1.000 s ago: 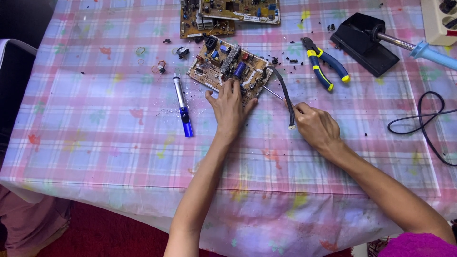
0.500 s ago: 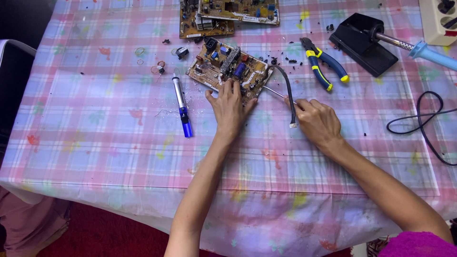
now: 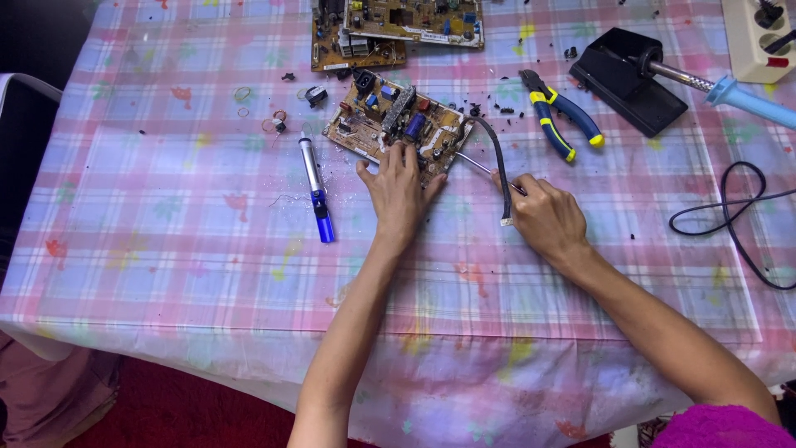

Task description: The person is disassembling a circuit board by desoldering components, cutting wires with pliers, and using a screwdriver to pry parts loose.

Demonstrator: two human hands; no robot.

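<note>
A tan circuit board with several components lies tilted on the checked tablecloth. My left hand presses flat on its near edge, fingers spread. My right hand grips a thin metal tool whose tip reaches the board's right edge. A flat dark ribbon cable curves from the board's right corner down past my right hand.
A silver and blue desoldering pump lies left of the board. Two more circuit boards sit at the back. Blue and yellow pliers, a black iron stand, a blue-handled soldering iron, a power strip and a black cord lie right.
My right hand has shifted slightly with the metal tool near the board's right edge. My left hand stays pressed on the board.
</note>
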